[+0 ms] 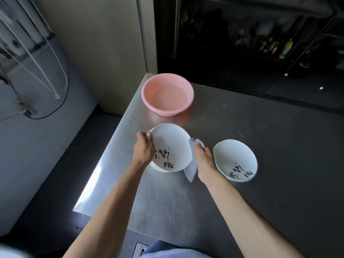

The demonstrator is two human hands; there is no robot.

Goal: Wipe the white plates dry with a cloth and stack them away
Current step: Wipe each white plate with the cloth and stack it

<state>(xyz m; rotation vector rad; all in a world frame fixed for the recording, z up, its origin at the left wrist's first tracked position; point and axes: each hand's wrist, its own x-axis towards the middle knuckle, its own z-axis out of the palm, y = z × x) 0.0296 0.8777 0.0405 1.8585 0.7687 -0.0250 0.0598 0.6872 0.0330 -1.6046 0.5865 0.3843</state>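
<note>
Head view: I see the left hand [144,148] gripping the left rim of the top plate [170,146], tilted above a stack of plates [158,167] on the steel table [242,183]. The right hand [203,161] pinches a light cloth [190,173] against that plate's right rim. A single plate [235,160] lies flat just right of it; a pink basin [167,94] stands behind.
</note>
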